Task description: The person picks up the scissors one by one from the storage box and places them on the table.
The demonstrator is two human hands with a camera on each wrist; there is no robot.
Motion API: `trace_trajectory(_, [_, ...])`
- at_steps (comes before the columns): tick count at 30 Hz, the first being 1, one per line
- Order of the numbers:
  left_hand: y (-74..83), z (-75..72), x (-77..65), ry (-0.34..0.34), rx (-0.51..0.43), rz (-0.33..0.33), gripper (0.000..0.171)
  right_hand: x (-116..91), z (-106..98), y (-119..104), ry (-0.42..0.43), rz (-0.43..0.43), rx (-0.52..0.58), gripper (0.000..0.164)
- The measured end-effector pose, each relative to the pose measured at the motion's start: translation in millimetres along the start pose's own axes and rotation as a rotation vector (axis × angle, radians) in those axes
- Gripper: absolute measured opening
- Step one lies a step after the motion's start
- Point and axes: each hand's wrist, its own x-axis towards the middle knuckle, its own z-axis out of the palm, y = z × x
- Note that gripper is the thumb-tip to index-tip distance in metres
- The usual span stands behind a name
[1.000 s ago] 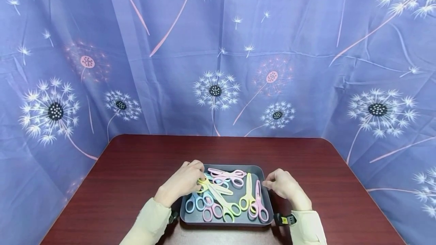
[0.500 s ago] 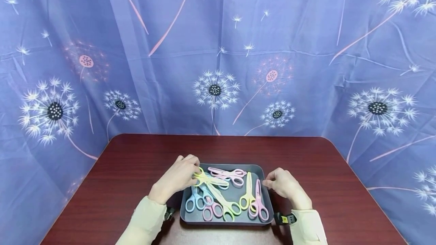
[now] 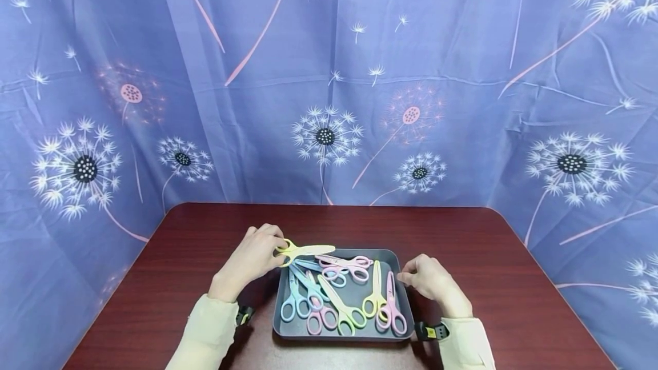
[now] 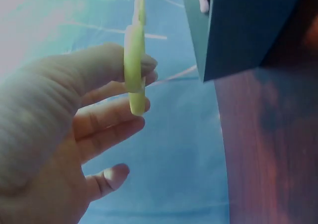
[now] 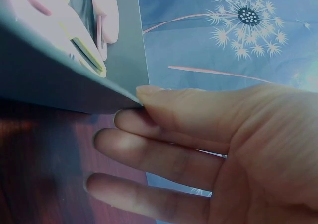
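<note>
- Left hand (image 3: 252, 258) at the tray's far-left corner, and it's got yellow scissors (image 3: 307, 250) pinched by one handle between thumb and index finger; the other fingers spread loosely apart.
- Those scissors hang above the tray (image 3: 341, 337), blades pointing right across its far edge, handles out by the left corner.
- Over to the right hand (image 3: 429, 278): thumb and index finger nip the tray's right wall, remaining fingers reaching out below, slightly bent.
- Busy inside the tray! Blue scissors (image 3: 294, 296) crowd the left side, overlapping; green scissors (image 3: 343, 308) slant through the middle.
- Far side, pink scissors (image 3: 346, 265) lie across; on the right, a second yellow pair (image 3: 377, 278) sits just beside another pink pair (image 3: 390, 290).
- All on a dark red table (image 3: 154, 278), blue dandelion curtain (image 3: 267, 130) behind.
</note>
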Motion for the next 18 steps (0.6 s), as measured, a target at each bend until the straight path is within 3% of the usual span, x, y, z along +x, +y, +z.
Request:
trace_trajectory(5, [-12.5, -4.7, -3.2, 0.036, -0.007, -0.065, 0.013, 0.1, 0.1, 0.4, 0.008, -0.008, -0.005, 0.013])
trace_trajectory(12, [-26.9, -8.2, -12.8, 0.05, -0.011, -0.205, 0.01, 2.0, 2.5, 0.2, 0.005, -0.02, 0.0, 0.013])
trace_trajectory(18, [-36.9, -4.9, -14.7, 0.048, -0.007, -0.246, 0.008, 2.0, 2.1, 1.2, 0.016, -0.021, -0.005, 0.015])
